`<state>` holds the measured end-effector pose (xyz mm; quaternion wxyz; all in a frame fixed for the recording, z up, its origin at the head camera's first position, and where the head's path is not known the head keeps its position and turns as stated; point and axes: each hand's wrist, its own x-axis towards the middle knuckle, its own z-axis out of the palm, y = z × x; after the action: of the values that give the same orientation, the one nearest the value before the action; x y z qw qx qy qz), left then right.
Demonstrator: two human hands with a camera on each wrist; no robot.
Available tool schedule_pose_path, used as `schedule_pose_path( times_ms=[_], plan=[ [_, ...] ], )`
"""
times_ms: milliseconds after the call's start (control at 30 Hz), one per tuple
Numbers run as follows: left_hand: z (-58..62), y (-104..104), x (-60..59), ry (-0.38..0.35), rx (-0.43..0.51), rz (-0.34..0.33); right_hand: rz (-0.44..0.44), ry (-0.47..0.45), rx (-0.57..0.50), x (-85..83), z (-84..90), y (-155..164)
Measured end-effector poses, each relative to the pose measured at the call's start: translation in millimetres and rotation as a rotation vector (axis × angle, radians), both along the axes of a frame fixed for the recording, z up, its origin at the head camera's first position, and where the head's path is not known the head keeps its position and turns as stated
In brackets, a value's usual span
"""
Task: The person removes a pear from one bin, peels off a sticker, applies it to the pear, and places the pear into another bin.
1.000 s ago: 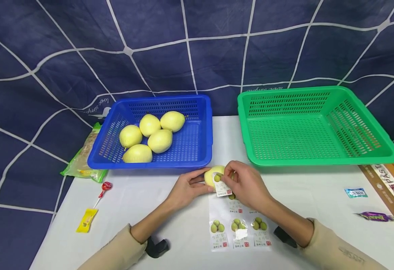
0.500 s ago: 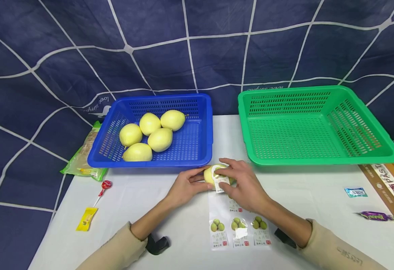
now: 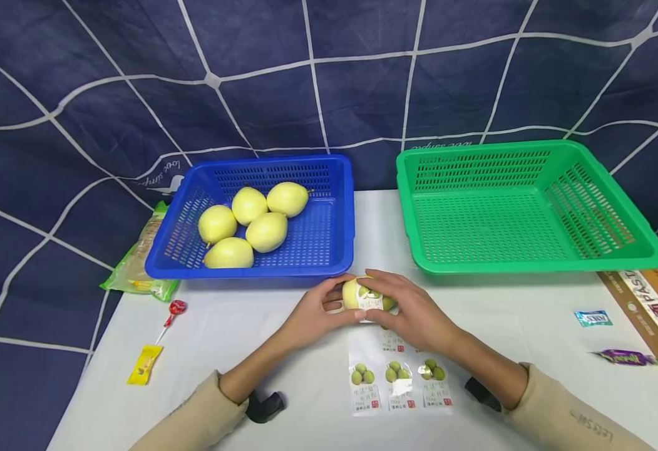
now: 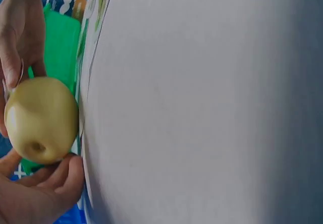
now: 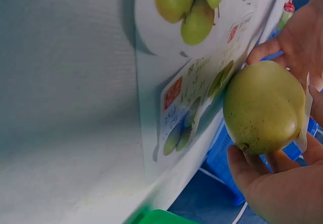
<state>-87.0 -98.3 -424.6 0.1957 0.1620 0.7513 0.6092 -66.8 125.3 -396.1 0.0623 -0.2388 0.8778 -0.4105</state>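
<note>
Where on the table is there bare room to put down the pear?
The green plastic basket holds nothing. White table is bare between the right hand and the blue candy wrapper. The blue plastic basket is half filled with pears; the sticker sheet covers the near middle.

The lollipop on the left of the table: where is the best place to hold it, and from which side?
Take the lollipop by its thin white stick, pinching from above. It lies flat on the white table with bare surface on both sides, so fingers can close across the stick. The red head is rounder and would likely slip.
</note>
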Motion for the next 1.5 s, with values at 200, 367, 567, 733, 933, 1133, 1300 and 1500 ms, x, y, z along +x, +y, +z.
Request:
schedule_pose_path(
  times_ms=[200,367,567,733,933,1133,1300,1500],
  plan=[
    [0.9,6,2.4,0.052,-0.065,0.037,0.017,-0.048,-0.025,-2.2,-1.1,5],
    [1.5,6,1.8,0.038,-0.070,0.039,0.037,-0.084,-0.037,-3.6,-0.9,11],
    [2.1,4,0.6,0.060,-0.104,0.051,0.042,-0.085,-0.036,-3.3,-3.0,12],
    [2.6,2,0.7,0.023,-0.074,0.060,0.029,-0.108,-0.070,-2.5,-7.1,12],
    [1.1,-1,0.7,0.007,-0.037,0.058,0.021,-0.094,-0.075,-2.1,-12.6,14],
    [0.3,-1,1.3,0.033,-0.016,0.053,-0.011,0.017,-0.002,1.3,-6.3,6],
    [1.7,1,2.6,0.040,-0.022,0.066,0.028,0.082,0.043,3.1,-5.2,4],
    [5.8,5,8.5,0.060,0.006,0.044,-0.004,0.066,0.027,-1.3,-8.5,3]
  ],
)
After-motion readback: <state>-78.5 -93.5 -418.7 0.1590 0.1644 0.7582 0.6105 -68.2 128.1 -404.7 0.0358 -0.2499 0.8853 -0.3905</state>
